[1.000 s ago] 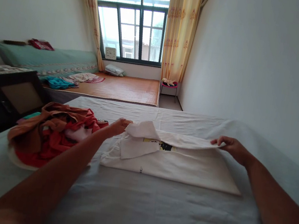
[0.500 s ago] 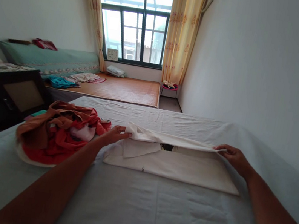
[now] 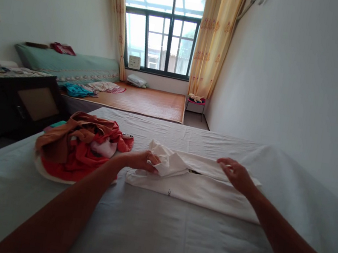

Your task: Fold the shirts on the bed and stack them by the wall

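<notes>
White shirt [image 3: 197, 187] lies flat on the bed [image 3: 150, 235], partly folded into a long strip. Long axis runs left-right across the view, roughly parallel to the near bed edge; the right end angles slightly toward the camera. Sleeve end points left, toward the clothes pile [image 3: 77, 148].

Left hand [image 3: 143, 161]: at the strip's left end, grip pinched on a bunched wad of the white fabric, which is lifted just off the layer below. Fingers curled around it, thumb side up.

Right hand [image 3: 235, 174]: on the far long edge, right of the strip's centre. Fingers lie on the top layer near its edge, loosely curled. Can't tell if it's pinching the fabric or just pressing on it.

So the shirt spans the gap between both hands and extends past the right hand further to the right. A small dark patch shows in the gap between the layers, mid-strip.

Clothes pile, orange, red and brown, sits just left of the left hand, near the shirt but not clearly touching it.

Background: second bed with a woven mat [image 3: 147, 101], window [image 3: 166, 42] with yellow curtains [image 3: 214, 39], dark cabinet [image 3: 14, 100] at left.
</notes>
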{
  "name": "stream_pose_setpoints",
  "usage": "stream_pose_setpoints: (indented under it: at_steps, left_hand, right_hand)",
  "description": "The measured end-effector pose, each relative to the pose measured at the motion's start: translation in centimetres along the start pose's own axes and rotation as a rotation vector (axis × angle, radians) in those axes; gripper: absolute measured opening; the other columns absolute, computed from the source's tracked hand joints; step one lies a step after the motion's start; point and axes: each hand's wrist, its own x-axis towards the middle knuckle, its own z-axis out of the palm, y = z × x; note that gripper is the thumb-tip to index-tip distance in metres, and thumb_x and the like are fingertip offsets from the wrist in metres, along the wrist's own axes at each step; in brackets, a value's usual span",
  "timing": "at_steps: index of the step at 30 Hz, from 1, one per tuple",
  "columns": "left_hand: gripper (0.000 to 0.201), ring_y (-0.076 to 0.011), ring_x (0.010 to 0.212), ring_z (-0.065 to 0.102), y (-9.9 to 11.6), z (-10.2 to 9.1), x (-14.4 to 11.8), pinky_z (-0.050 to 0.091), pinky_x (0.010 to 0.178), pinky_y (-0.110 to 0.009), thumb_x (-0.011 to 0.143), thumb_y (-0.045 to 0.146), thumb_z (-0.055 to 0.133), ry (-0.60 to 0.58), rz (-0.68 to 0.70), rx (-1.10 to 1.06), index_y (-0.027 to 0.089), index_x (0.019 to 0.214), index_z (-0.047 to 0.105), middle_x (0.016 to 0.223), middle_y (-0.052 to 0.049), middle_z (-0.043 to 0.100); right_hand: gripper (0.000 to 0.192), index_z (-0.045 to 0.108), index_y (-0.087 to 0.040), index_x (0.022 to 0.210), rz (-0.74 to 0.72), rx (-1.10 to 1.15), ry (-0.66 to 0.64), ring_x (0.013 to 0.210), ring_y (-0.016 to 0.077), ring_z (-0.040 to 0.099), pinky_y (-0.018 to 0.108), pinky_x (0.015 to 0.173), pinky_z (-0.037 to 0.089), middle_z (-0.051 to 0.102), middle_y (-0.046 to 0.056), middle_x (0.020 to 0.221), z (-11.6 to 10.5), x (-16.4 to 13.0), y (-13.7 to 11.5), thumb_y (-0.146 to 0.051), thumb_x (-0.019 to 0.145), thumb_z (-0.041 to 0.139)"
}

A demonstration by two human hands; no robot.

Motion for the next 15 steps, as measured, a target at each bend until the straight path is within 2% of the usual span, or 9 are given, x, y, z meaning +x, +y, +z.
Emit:
stream_pose_setpoints:
  at_steps: [2,3,4,6,8,9,10,12,15]
  left_hand:
    - [0.034,-0.0218,0.098,0.064,-0.2,-0.3,-0.1,0.046,0.090,-0.027,0.070,0.043,0.073,-0.121,0.015,-0.093,0.020,0.094,0.075,0.105,-0.006,0.072]
    - [0.037,-0.0221,0.099,0.064,-0.7,-0.4,0.0,0.046,0.090,-0.028,0.072,0.043,0.071,-0.121,-0.011,-0.133,0.019,0.100,0.074,0.107,-0.007,0.071]
    - [0.039,-0.0222,0.098,0.064,-1.4,-0.5,0.1,0.047,0.089,-0.030,0.075,0.045,0.068,-0.024,-0.060,-0.166,0.017,0.102,0.073,0.105,-0.008,0.071]
    - [0.039,-0.0215,0.094,0.065,-3.4,-0.7,0.5,0.049,0.085,-0.032,0.082,0.044,0.058,0.303,-0.188,-0.183,0.014,0.104,0.071,0.100,-0.009,0.072]
    - [0.033,-0.0206,0.094,0.064,-5.7,-0.9,1.1,0.049,0.086,-0.034,0.085,0.035,0.053,0.596,-0.270,-0.075,0.015,0.105,0.070,0.100,-0.008,0.071]
    - [0.030,-0.0205,0.097,0.063,-6.7,-1.1,1.4,0.048,0.090,-0.035,0.084,0.028,0.053,0.668,-0.281,0.027,0.017,0.107,0.070,0.103,-0.007,0.070]
    - [0.030,-0.0205,0.101,0.061,-7.6,-1.3,1.8,0.046,0.094,-0.036,0.082,0.022,0.054,0.694,-0.279,0.143,0.019,0.108,0.070,0.106,-0.006,0.069]
    - [0.035,-0.0212,0.108,0.057,-8.9,-1.5,2.5,0.041,0.101,-0.037,0.079,0.015,0.055,0.674,-0.267,0.345,0.022,0.110,0.069,0.113,-0.006,0.066]
    - [0.031,-0.0222,0.113,0.053,-9.8,-1.3,3.2,0.039,0.103,-0.038,0.080,0.016,0.057,0.628,-0.294,0.495,0.026,0.106,0.072,0.116,-0.004,0.064]
  right_hand:
    - [0.039,0.061,-0.024,0.116,-0.122,0.097,-0.147,0.110,0.0243,0.058,0.037,0.090,0.049,0.065,0.006,0.118,2.9,0.7,-3.8,-0.045,0.085,0.050]
    - [0.045,0.057,-0.024,0.123,-0.147,0.141,-0.178,0.112,0.0248,0.057,0.038,0.090,0.049,0.063,0.007,0.121,4.3,1.1,-5.3,-0.047,0.084,0.052]
    - [0.051,0.053,-0.024,0.127,-0.157,0.177,-0.194,0.112,0.0251,0.057,0.038,0.089,0.050,0.062,0.008,0.122,5.6,1.4,-6.6,-0.047,0.082,0.056]
    - [0.059,0.049,-0.022,0.132,-0.139,0.228,-0.199,0.106,0.0247,0.059,0.039,0.086,0.050,0.064,0.010,0.118,7.6,2.1,-8.5,-0.043,0.078,0.062]
    - [0.056,0.054,-0.019,0.128,-0.129,0.272,-0.231,0.096,0.0229,0.062,0.037,0.083,0.050,0.068,0.009,0.107,8.7,2.6,-9.4,-0.035,0.076,0.066]
    - [0.049,0.059,-0.018,0.122,-0.151,0.299,-0.268,0.092,0.0219,0.063,0.035,0.082,0.049,0.069,0.008,0.102,8.9,2.8,-9.6,-0.032,0.076,0.066]
    - [0.041,0.064,-0.018,0.115,-0.195,0.326,-0.313,0.089,0.0211,0.063,0.034,0.081,0.049,0.070,0.007,0.097,9.0,2.8,-9.7,-0.031,0.076,0.066]
    - [0.025,0.071,-0.019,0.100,-0.317,0.370,-0.391,0.086,0.0202,0.062,0.032,0.080,0.047,0.070,0.006,0.091,8.7,2.6,-9.8,-0.031,0.080,0.063]
    - [0.022,0.074,-0.020,0.094,-0.424,0.389,-0.427,0.084,0.0189,0.060,0.031,0.079,0.044,0.068,0.006,0.085,8.1,2.1,-9.7,-0.035,0.084,0.060]
